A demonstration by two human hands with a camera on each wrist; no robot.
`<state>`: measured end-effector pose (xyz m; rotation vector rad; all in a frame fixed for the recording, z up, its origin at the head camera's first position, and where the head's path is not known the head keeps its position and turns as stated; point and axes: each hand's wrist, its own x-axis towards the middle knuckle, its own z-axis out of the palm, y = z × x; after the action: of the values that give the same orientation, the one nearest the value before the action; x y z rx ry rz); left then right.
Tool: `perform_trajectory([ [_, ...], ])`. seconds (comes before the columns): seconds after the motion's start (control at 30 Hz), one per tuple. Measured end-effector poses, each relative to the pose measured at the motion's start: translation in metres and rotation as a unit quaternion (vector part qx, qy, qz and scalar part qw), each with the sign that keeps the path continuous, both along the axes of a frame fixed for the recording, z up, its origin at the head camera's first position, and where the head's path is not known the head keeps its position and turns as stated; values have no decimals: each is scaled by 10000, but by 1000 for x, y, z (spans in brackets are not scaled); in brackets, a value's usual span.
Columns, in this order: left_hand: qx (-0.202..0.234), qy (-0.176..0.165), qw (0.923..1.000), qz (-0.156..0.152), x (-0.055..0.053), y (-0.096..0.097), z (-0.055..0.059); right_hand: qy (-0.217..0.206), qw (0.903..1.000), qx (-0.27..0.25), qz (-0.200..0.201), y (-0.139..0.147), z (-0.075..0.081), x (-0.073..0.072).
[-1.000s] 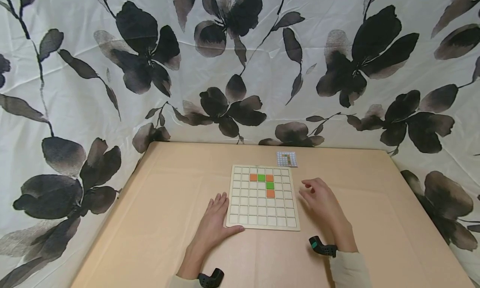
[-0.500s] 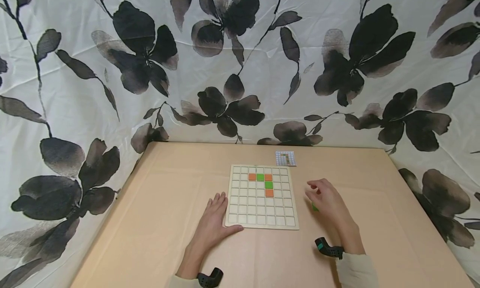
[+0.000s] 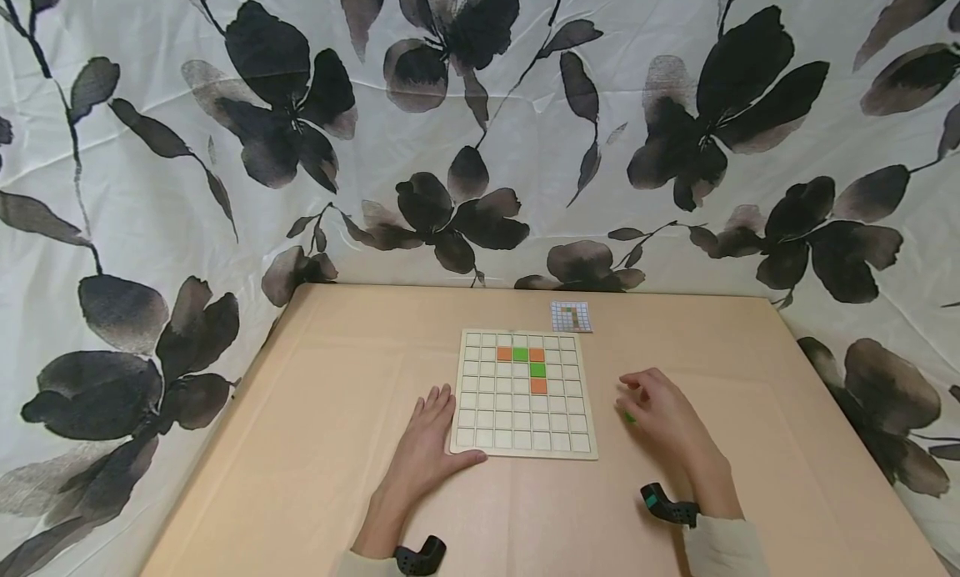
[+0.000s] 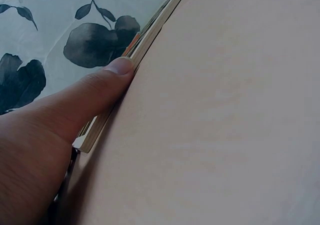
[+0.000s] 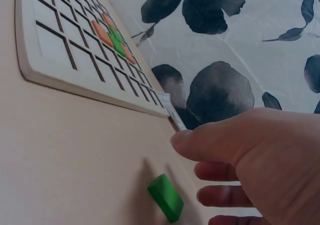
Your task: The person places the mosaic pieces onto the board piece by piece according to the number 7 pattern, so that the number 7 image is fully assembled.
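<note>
A pale square grid board (image 3: 493,420) lies on the table with three orange tiles (image 3: 538,386) and two green tiles (image 3: 521,354) in its cells. My left hand (image 3: 422,452) rests along the board's left side, fingers straight, and its thumb (image 4: 112,77) presses the near edge. To the right of the board, my right hand (image 3: 667,414) hovers with loosely bent fingers. A loose green tile (image 5: 166,199) shows beneath that hand, apart from the thumb and visible fingers in the right wrist view; in the head view the hand partly covers it.
A small card (image 3: 572,318) printed with a grid pattern lies just behind the board's far right corner. The light wooden table (image 3: 345,343) ends at a floral cloth (image 3: 442,143) hanging behind it. Black wrist cameras (image 3: 667,505) sit on both wrists.
My right hand has shifted rightward and slightly nearer, away from the board. The loose green tile has come into view under it. The left hand keeps its place on the board.
</note>
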<state>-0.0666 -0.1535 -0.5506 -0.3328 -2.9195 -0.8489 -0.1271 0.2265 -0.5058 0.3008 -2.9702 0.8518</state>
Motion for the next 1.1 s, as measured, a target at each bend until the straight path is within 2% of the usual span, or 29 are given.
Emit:
perform_trajectory([
  [0.43,-29,56,10000,-12,-1,0,-2,-220,9991,8,372,9,-6,2],
  [1.1,-52,129,9999,-20,-2,0,-4,-462,9976,-95,507,12,-8,4],
])
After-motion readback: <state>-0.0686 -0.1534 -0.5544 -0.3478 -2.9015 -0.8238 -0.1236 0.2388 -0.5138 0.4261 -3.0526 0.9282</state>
